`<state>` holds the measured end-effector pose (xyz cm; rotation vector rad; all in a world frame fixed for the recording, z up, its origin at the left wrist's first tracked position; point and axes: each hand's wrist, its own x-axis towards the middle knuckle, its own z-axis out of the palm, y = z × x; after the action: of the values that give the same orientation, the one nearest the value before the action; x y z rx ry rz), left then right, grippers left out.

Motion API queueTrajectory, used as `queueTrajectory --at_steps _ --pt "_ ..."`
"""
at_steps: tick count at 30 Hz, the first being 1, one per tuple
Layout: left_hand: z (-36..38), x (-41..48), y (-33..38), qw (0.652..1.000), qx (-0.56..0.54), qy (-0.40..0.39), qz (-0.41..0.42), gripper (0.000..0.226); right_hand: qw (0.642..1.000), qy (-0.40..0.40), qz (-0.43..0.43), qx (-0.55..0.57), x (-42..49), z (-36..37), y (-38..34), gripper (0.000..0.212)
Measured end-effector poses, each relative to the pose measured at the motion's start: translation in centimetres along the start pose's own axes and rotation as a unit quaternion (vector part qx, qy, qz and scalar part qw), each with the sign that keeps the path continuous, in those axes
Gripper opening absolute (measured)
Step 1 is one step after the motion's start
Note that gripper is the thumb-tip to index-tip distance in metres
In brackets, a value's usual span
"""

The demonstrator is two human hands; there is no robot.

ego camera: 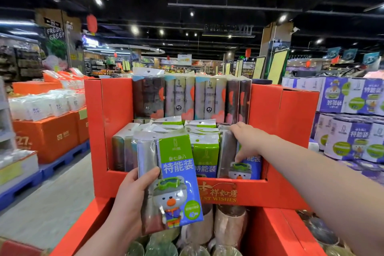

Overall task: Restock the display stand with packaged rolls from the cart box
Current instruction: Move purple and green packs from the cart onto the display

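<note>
- left grip (133,199) is closed round a pack (176,181) of rolls; thumb lies across the front, fingers are hidden behind; the pack stands upright, tilted slightly, green on top and blue below with a cartoon figure
- the pack is held just in front of the red stand (116,110), overlapping its front lip, not yet set inside
- right grip (247,143), up and to the right of the left one, reaches into the stand; its fingers curl over the top of a dark pack (228,151) and the thumb presses lower on that side, touching a blue-fronted pack (252,165) beside it
- between the two grips a front row (205,156) of like packs stands upright and crowded in the stand's tray; more dark ones fill the left end
- behind that, a back row (180,97) of taller packs stands higher against the rear wall
- below both grips, a lower bin (276,233) of the same red card holds wrapped rolls standing on end
- well to the right, purple boxes (353,97) are stacked
- well to the left, orange boxes (47,135) carry white packs (47,106); they sit on a blue pallet (62,160)
</note>
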<state>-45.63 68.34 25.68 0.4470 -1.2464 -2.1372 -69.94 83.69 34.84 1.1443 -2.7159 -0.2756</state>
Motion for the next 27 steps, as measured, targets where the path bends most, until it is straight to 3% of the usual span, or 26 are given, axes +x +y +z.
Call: queueTrajectory --at_steps 2,8,14,18,22,25,27 --pt "0.0 0.2 -0.1 1.000 -0.001 0.001 0.000 0.029 1.000 0.001 0.006 0.014 0.2 0.5 -0.2 0.089" --pt "0.7 1.0 -0.1 1.000 0.001 0.000 -0.008 0.031 0.989 0.092 0.027 -0.112 -0.2 3.0 -1.4 0.091" --pt "1.4 1.9 -0.2 1.000 0.004 -0.006 -0.012 0.038 0.981 0.138 0.031 -0.133 0.9 3.9 -1.0 0.075" --pt "2.0 1.9 -0.4 0.999 0.007 -0.021 -0.032 0.049 0.989 0.083 -0.012 -0.125 1.8 3.6 -0.1 0.092" --pt "2.4 2.0 -1.0 0.998 0.042 -0.033 -0.032 0.040 0.987 -0.055 -0.073 -0.131 2.4 1.2 1.4 0.080" --pt "3.7 2.2 -1.4 0.995 0.071 -0.053 -0.034 0.030 0.973 -0.031 -0.090 -0.212 2.0 -0.7 1.5 0.075" --pt "5.0 2.4 -1.5 0.994 0.088 -0.063 -0.019 0.025 0.982 -0.047 -0.060 -0.175 2.2 -0.7 1.4 0.073"
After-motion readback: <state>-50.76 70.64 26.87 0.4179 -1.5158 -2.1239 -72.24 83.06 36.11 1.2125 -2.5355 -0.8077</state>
